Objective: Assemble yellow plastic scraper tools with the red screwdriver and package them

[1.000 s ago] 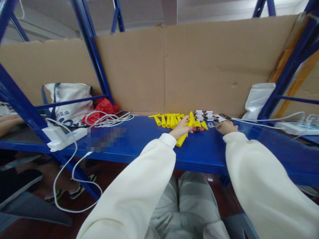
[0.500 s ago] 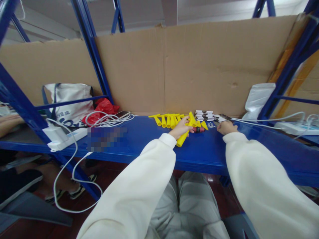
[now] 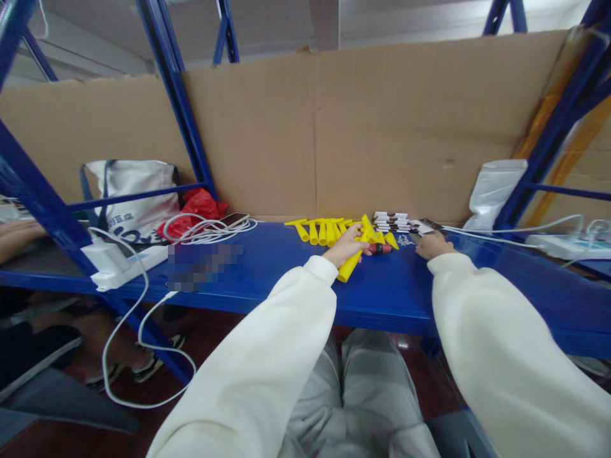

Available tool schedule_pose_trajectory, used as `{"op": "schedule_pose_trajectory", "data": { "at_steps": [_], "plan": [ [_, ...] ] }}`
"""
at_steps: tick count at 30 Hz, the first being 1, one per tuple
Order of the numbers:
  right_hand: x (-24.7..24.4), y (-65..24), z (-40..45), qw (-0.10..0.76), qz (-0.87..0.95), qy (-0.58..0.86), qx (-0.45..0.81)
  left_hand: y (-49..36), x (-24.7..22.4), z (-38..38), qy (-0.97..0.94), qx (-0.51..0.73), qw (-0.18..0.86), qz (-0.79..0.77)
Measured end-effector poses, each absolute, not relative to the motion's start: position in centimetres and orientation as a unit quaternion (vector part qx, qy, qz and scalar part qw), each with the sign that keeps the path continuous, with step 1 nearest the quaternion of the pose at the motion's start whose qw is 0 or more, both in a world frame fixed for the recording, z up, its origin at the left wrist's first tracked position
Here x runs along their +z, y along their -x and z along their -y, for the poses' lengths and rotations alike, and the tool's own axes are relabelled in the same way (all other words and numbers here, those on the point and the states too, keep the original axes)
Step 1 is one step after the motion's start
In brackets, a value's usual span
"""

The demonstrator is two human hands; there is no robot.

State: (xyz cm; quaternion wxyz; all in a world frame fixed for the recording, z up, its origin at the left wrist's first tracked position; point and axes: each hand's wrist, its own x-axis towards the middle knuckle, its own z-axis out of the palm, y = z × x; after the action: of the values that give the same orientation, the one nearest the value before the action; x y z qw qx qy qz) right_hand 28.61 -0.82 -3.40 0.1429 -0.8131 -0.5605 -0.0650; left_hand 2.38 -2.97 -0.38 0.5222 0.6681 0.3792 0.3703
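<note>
My left hand (image 3: 351, 245) is closed around a yellow T-shaped tool (image 3: 350, 267) with a round tube handle, its handle end pointing down towards me. Several similar yellow T-shaped tools (image 3: 322, 233) lie in a row behind that hand. Just right of it are a red cylindrical thing with a dark end (image 3: 380, 249) and small yellow pieces (image 3: 391, 240). My right hand (image 3: 433, 245) is closed at the table, beside black-and-white packets (image 3: 422, 226); what its fingers grip is too small to make out. Stacked black-and-white packets (image 3: 391, 221) lie between the hands, further back.
A cardboard sheet (image 3: 382, 127) walls the back of the blue table (image 3: 277, 280). On the left are white cables (image 3: 205, 229), a red bag (image 3: 203, 207), a cloth bag (image 3: 138, 184) and a power strip (image 3: 128, 267). A white pouch (image 3: 496, 191) leans at right. Another person's arm (image 3: 19, 235) shows far left.
</note>
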Motion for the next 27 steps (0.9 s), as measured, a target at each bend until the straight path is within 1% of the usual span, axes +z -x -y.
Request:
{"op": "schedule_pose_trajectory", "data": {
  "at_steps": [4,7,10,15,18,21,27],
  "plan": [
    [-3.0,-28.3,0.9,0.132,0.552,0.82,-0.078,-2.4,-0.2,3.2,-0.662,0.374,0.527,-0.38],
    [-2.3,-28.3,0.9,0.164,0.562,0.807,-0.077,-2.3,-0.1,3.2,-0.653,0.378,0.539,-0.375],
    [-1.7,-28.0,0.9,0.244,0.599,0.763,-0.023,-2.3,-0.1,3.1,-0.634,0.381,0.563,-0.369],
    [-1.3,-26.3,1.3,0.426,0.636,0.636,0.093,-2.2,0.0,2.9,-0.59,0.392,0.605,-0.363],
    [-1.3,-25.3,1.4,0.493,0.644,0.567,0.142,-2.2,0.1,2.9,-0.575,0.386,0.627,-0.356],
    [-1.3,-24.5,1.5,0.519,0.637,0.536,0.192,-2.3,0.0,3.0,-0.568,0.379,0.646,-0.341],
    [-1.1,-22.9,2.3,0.533,0.649,0.476,0.261,-2.7,-0.3,3.4,-0.578,0.351,0.666,-0.315]
  ]
}}
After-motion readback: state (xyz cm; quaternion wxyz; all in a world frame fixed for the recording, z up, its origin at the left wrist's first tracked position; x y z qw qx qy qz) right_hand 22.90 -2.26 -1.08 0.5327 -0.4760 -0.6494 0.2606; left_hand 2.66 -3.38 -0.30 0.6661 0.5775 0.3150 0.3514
